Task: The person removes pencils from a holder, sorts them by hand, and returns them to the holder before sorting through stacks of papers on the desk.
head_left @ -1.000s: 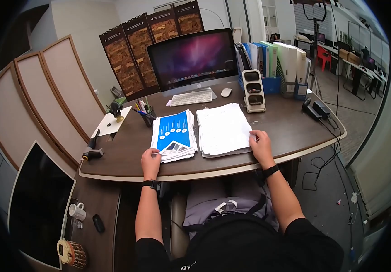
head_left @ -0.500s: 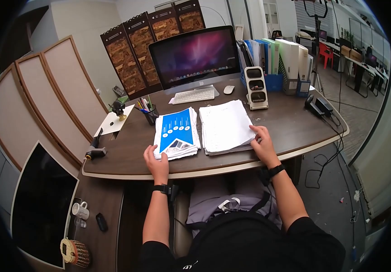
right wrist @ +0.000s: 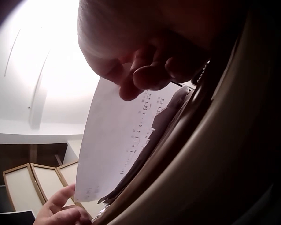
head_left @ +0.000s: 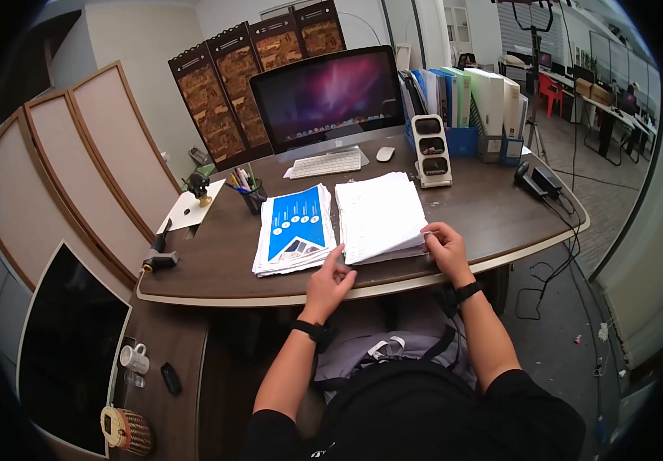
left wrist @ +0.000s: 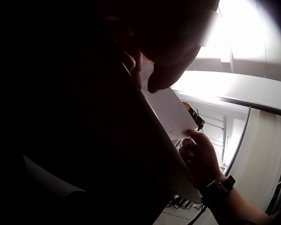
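On the desk lies a stack of white sheets (head_left: 381, 215), and just to its left a stack with a blue-printed top page (head_left: 297, 224). My right hand (head_left: 447, 250) pinches the near right corner of the white top sheet. At that stack's near left corner is my left hand (head_left: 328, 287), its index finger extended to the paper's edge and thumb apart. The right wrist view shows printed characters on the raised underside of the sheet (right wrist: 114, 136), between my right hand (right wrist: 150, 51) and left hand (right wrist: 63, 211). Dark shadow hides part of the left wrist view.
Behind the stacks are a keyboard (head_left: 327, 166), mouse (head_left: 385, 154) and monitor (head_left: 331, 96). A white three-slot holder (head_left: 432, 150) and binders (head_left: 485, 104) stand right of them. A pen cup (head_left: 253, 198) is at the left, black adapters (head_left: 535, 183) at the right.
My left hand has left the near left corner of the blue-printed stack and moved right to the white stack. My right hand remains at the white stack's near right corner.
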### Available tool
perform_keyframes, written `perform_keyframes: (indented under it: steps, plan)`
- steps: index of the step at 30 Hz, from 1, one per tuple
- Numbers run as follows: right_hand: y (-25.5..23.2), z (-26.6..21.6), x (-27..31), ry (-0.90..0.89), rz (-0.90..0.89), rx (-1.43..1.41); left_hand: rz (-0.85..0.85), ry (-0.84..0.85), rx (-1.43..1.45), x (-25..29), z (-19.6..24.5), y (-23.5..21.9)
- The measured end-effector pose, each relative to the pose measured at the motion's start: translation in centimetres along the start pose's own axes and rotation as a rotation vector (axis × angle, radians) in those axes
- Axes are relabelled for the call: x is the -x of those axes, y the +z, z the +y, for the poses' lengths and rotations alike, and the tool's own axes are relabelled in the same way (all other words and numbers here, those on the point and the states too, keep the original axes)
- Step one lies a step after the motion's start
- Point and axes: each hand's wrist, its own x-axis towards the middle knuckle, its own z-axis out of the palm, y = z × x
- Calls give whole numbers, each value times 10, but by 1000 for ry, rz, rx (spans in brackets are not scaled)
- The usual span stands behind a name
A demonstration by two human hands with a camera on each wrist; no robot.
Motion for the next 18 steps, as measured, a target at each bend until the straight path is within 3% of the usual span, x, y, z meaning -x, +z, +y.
perform_keyframes:
  steps: [1,6,8,10,14,18]
  plan:
    - [-1,1,0,-2,-1,6,-46,-56,-52,-2,16,3]
    - [-7,12,-2,22,-88,-88,-33,30,50,-9,-10,21]
    - [-7,13,-2,25,-84,-89,-76,-91,168,-9,-2,14]
    - [-6,11,-4,22,-69,-91,-80,-67,183,-9,-3,12]
    - [-2,9,-5,30,89,-124,0,87,115,0,1,4]
    - [2,29,-12,-46,185,125,76,218,-5,3,1,-22]
